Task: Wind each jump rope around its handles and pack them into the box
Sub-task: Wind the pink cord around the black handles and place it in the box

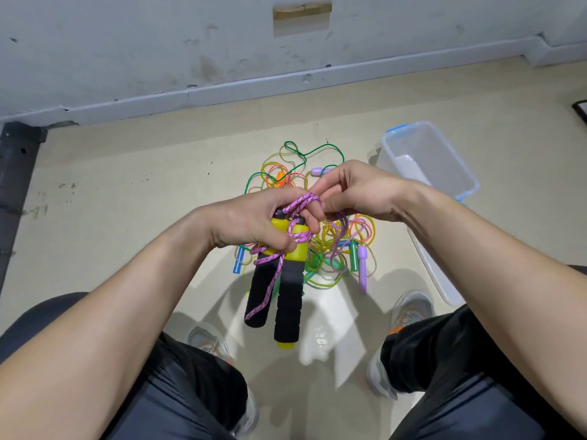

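Observation:
My left hand (254,223) grips the yellow tops of two black foam handles (287,300), which hang side by side pointing down. A purple braided rope (270,281) is looped round the yellow parts and over my left fingers, and one strand trails down the left handle. My right hand (352,192) pinches that rope just beside my left fingertips. On the floor under my hands lies a tangled pile of thin coloured jump ropes (330,239) with small plastic handles. The clear plastic box (444,173) with blue clips stands open at the right; nothing shows inside it.
The box's clear lid (435,268) lies on the floor by my right foot. My knees and grey shoes (409,309) flank the pile. A grey wall with a skirting board runs behind, and a dark beam (16,185) lies at the left.

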Tool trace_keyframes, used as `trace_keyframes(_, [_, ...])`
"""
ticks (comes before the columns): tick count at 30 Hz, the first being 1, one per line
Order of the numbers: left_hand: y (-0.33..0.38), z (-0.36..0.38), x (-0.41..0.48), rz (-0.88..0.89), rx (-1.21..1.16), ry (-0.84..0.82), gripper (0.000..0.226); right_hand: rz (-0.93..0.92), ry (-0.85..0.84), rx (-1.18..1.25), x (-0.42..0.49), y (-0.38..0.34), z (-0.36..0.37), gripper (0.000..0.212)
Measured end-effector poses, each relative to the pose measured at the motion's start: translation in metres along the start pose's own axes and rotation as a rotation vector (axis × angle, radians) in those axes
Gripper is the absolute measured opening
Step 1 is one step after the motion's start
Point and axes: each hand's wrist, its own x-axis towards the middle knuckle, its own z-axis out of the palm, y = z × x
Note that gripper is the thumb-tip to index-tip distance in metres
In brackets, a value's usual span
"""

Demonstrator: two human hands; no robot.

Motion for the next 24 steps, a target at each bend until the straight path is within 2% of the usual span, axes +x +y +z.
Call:
trace_keyframes(3, [0.002, 0.002, -0.001, 0.005, -0.006, 0.002, 0.054, -0.034, -0.066, -0.014, -0.004, -0.003, -0.008, 0.030])
trace_keyframes(8, [0.003, 0.001, -0.003, -0.002, 0.013, 0.016, 0.054, -0.007, -0.017, 0.055, -0.003, 0.000, -0.005, 0.030])
trace_keyframes(14, [-0.002, 0.002, -0.001, -0.040, 0.027, 0.012, 0.049, -0.031, -0.095, 0.048, -0.008, -0.003, -0.003, 0.021])
trace_keyframes(18, [-0.005, 0.003, 0.001, -0.058, 0.023, 0.054, 0.046, -0.107, 0.027, -0.012, -0.008, 0.000, 0.005, 0.005])
trace_keyframes(24, [-0.008, 0.003, 0.004, -0.006, -0.044, 0.143, 0.041, -0.118, 0.196, 0.112, -0.005, 0.007, 0.015, 0.014])
